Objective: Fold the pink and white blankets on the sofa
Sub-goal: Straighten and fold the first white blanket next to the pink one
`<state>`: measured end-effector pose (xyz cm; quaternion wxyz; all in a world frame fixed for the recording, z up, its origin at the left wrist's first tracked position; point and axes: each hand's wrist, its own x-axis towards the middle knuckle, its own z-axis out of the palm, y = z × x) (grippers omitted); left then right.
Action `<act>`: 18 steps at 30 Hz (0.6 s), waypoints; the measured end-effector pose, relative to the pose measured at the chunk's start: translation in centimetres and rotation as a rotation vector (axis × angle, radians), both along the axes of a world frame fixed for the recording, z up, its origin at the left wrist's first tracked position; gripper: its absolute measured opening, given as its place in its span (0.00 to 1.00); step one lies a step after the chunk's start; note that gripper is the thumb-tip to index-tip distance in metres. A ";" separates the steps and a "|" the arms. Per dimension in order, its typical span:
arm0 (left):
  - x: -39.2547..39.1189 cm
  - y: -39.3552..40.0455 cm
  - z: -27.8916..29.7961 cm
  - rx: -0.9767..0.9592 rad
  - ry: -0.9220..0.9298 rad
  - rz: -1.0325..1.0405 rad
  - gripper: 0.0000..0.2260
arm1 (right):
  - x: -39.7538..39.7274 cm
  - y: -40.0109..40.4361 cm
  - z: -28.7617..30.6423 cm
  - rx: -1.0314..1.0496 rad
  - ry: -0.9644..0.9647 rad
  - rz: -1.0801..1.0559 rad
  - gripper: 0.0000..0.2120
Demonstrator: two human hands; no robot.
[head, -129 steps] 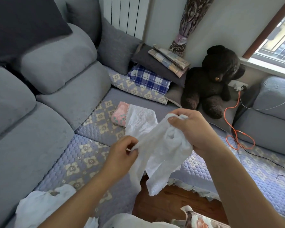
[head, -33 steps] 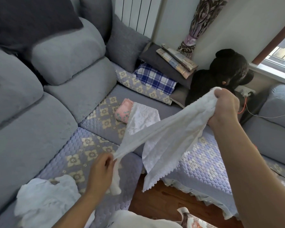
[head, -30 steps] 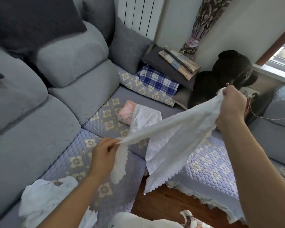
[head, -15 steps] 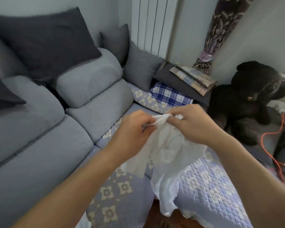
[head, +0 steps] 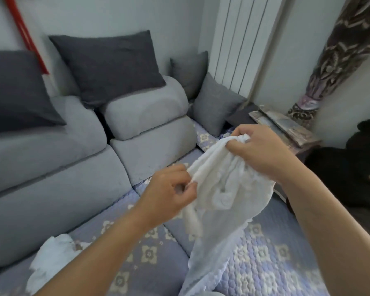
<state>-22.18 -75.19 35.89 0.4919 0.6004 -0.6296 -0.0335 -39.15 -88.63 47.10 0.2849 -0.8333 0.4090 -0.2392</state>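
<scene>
Sofa (head: 51,167): grey, L-shaped, running along the wall and turning at the corner; the seat carries a quilted lilac cover (head: 265,253) with a flower pattern. Dark grey cushions (head: 107,63) lean on the backrest, with a lighter one (head: 214,103) in the corner. A white radiator (head: 241,39) stands on the wall behind the corner, and a patterned curtain (head: 338,50) hangs at the right. A black plush toy (head: 350,171) sits at the right edge, partly cut off. Folded fabrics (head: 284,124) lie stacked beside the corner cushion.

White blanket (head: 222,189): held up in the air over the seat, bunched at the top, its lower part hanging down towards the quilted cover with a scalloped edge showing. A second white cloth (head: 51,259) lies crumpled on the seat at the lower left, well apart from the held one. The pink blanket cannot be made out.

Right hand (head: 259,152): grip closed round the gathered top edge of the white blanket, fingers curled over it.

Left hand (head: 169,197): lower and just beside the right, grip pinching a fold of the same blanket between thumb and fingertips.
</scene>
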 end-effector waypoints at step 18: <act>-2.4 1.4 -2.2 0.119 -0.017 0.134 0.19 | -3.3 -2.9 -1.0 0.016 -0.076 -0.034 0.05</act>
